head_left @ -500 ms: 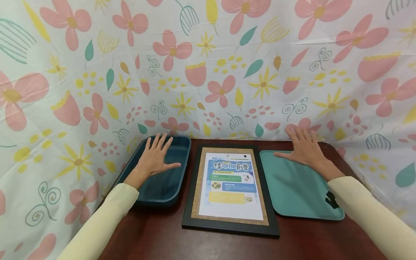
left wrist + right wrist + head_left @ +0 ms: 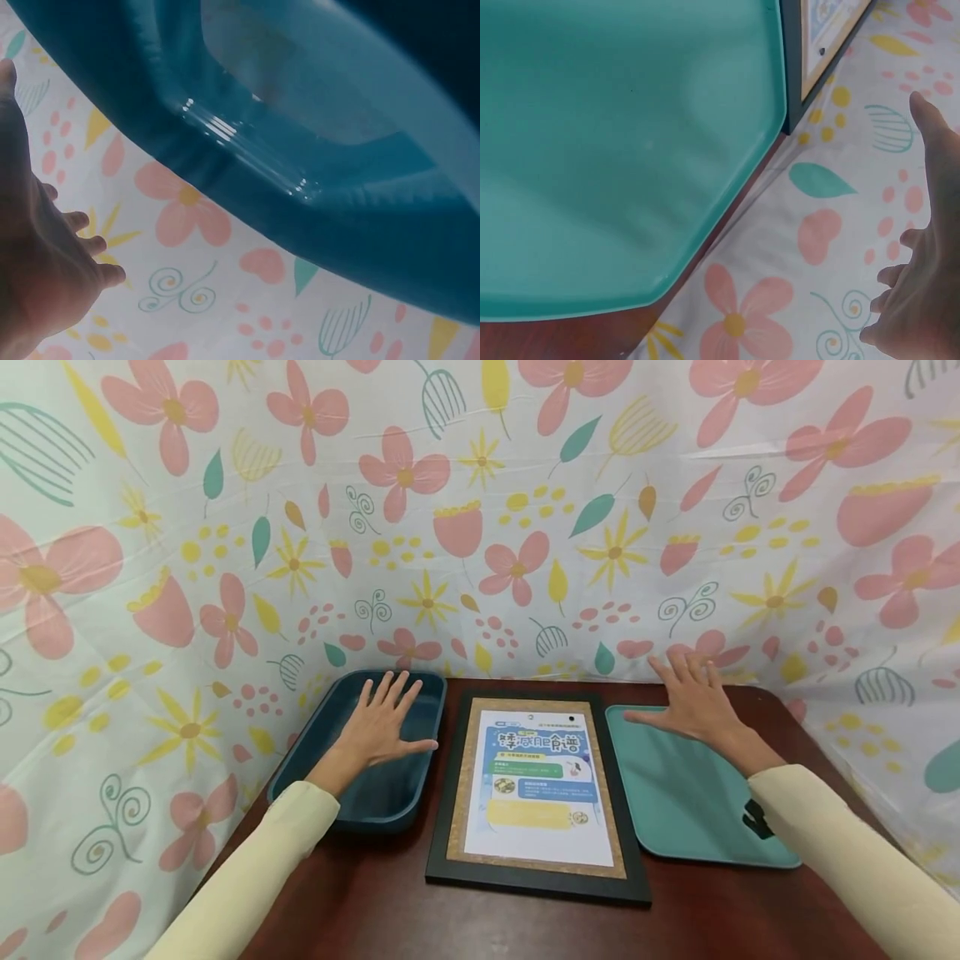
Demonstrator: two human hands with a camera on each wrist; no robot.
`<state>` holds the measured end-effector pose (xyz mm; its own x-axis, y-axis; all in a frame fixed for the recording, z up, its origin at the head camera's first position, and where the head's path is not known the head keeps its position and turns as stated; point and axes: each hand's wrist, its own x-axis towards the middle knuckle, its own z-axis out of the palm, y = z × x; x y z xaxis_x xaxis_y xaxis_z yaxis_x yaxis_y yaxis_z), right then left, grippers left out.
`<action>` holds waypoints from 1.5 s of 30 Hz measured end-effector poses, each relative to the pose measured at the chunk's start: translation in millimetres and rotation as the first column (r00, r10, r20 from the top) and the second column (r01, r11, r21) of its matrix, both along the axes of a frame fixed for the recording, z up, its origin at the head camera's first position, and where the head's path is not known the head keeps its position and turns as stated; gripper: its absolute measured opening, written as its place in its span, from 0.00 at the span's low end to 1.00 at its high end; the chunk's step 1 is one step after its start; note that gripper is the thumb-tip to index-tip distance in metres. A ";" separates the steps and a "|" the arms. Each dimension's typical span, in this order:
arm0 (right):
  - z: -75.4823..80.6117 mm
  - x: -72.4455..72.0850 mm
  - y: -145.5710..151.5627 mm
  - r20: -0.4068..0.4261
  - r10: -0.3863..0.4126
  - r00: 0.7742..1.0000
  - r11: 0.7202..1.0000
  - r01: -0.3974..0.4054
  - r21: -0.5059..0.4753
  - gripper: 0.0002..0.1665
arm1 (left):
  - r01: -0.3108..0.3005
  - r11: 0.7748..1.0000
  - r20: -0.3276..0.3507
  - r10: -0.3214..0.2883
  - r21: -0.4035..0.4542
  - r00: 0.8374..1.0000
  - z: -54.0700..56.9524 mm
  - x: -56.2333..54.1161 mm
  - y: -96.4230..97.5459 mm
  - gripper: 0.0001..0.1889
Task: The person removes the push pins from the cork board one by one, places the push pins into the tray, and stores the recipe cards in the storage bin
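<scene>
My left hand (image 2: pixel 372 732) hovers over the dark blue basin (image 2: pixel 390 822) with its fingers spread and nothing held. In the left wrist view that hand (image 2: pixel 52 262) shows at the left edge, apart from the basin's (image 2: pixel 225 187) side. My right hand (image 2: pixel 693 702), fingers also spread, hangs above the back of the teal tray (image 2: pixel 690 802). The right wrist view has the same hand (image 2: pixel 911 277) at the right edge and the tray (image 2: pixel 630 150) inside bare. Between the two containers lies a black-framed board (image 2: pixel 540 889) bearing a printed sheet (image 2: pixel 536 847).
A dark red-brown table (image 2: pixel 360 902) carries these things. Behind and on both sides hangs a white cloth (image 2: pixel 480 635) with pink, yellow and green flower prints. A small black object (image 2: pixel 756 818) shows at the right sleeve's cuff.
The whole head view has shifted slightly to the right. My left hand has moved a little right over the basin; the right hand has moved slightly left. Both stay spread.
</scene>
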<state>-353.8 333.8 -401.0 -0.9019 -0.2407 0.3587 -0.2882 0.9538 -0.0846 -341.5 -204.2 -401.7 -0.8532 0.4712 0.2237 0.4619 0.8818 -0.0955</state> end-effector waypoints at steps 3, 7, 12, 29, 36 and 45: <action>1.1 -0.3 -4.6 0.007 0.004 1.000 1.000 -0.004 0.006 0.71 | 0.015 1.000 -0.012 -0.015 -0.003 1.000 -2.2 0.8 4.8 0.59; 1.6 0.5 -10.9 0.027 0.009 1.000 1.000 -0.009 0.004 0.71 | 0.044 0.999 -0.020 -0.044 0.003 0.999 -4.1 2.4 11.1 0.59; 0.8 0.9 -18.0 0.045 0.018 0.999 1.000 -0.017 -0.015 0.71 | 0.056 0.998 0.017 -0.057 0.015 0.998 -5.5 5.2 19.1 0.59; -0.6 -1.6 -38.8 0.116 0.026 0.993 1.000 -0.024 -0.018 0.71 | 0.072 0.997 0.092 -0.074 0.027 0.993 -12.3 12.0 40.0 0.58; -3.1 -2.7 -45.9 0.096 0.033 0.995 0.999 -0.030 -0.031 0.69 | 0.074 0.997 0.101 -0.075 0.018 0.992 -14.0 13.6 46.8 0.58; -5.6 -2.1 -52.8 0.127 0.040 0.991 0.999 -0.037 -0.029 0.69 | 0.067 0.998 0.139 -0.069 0.021 0.988 -19.0 16.6 52.3 0.57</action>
